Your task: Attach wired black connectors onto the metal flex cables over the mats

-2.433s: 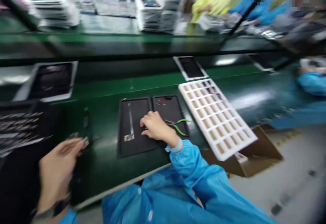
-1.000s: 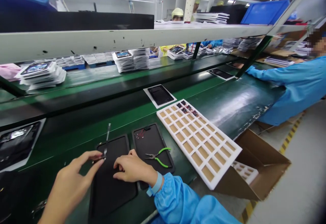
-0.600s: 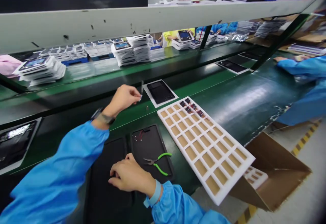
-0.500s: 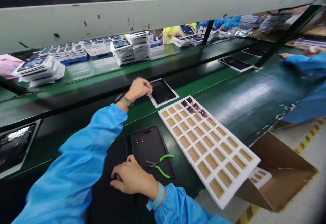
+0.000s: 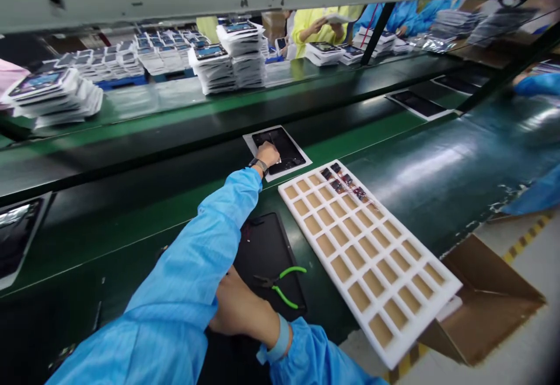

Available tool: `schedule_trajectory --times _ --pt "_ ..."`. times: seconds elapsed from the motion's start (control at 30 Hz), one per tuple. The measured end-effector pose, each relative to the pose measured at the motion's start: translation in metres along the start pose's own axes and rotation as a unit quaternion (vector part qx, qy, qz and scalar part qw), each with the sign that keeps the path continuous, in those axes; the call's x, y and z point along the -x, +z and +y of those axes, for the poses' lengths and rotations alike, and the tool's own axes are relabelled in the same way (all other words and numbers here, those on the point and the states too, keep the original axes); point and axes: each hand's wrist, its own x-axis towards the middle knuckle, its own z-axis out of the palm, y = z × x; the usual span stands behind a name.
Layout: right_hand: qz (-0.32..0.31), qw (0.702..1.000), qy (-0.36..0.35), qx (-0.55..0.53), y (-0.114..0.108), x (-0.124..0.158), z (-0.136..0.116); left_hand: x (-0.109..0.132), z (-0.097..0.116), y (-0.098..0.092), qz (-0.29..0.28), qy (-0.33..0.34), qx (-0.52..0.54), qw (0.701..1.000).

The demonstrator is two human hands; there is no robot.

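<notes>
My left hand (image 5: 268, 154), with a watch at its wrist, is over a black tablet-like panel (image 5: 286, 150) lying on a white sheet on the green line. Its fingers are curled together at the panel; whatever they pinch is too small to make out. My right hand (image 5: 236, 303), wearing a blue wristband, rests low behind my left sleeve, which hides its fingers. Beside it is a black tray (image 5: 271, 239). Pliers with green handles (image 5: 286, 286) lie on that tray, and thin reddish wires show near its top.
A white compartment tray (image 5: 350, 251) holds several small black parts with wires at its far end. An open cardboard box (image 5: 490, 303) stands at lower right. Stacks of panels (image 5: 234, 64) line the far shelf. Co-workers in yellow and blue work beyond; a beam crosses above.
My left hand has moved right and down from the sheet's left edge onto the panel. My left sleeve now covers the right hand's fingers. The whole view has tilted downward.
</notes>
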Motion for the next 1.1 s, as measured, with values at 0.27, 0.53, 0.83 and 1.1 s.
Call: schedule_trajectory --times 0.27,0.53,0.83,1.1 --pt "-0.001 1.0 0.014 -0.014 -0.011 -0.006 -0.009 0.108 -0.009 -0.134 0.088 0.011 0.022 0.996" --pt "0.257 0.965 0.023 -0.045 -0.079 0.008 0.001 0.45 -0.07 -0.197 0.332 -0.06 0.044 0.94" --pt "0.22 0.915 0.194 0.278 -0.129 -0.029 0.083 0.62 -0.183 -0.112 0.395 -0.295 0.009 0.87" --pt "0.207 0.929 0.207 0.225 -0.127 -0.028 0.076 0.576 -0.221 -0.152 0.298 -0.32 -0.148 0.887"
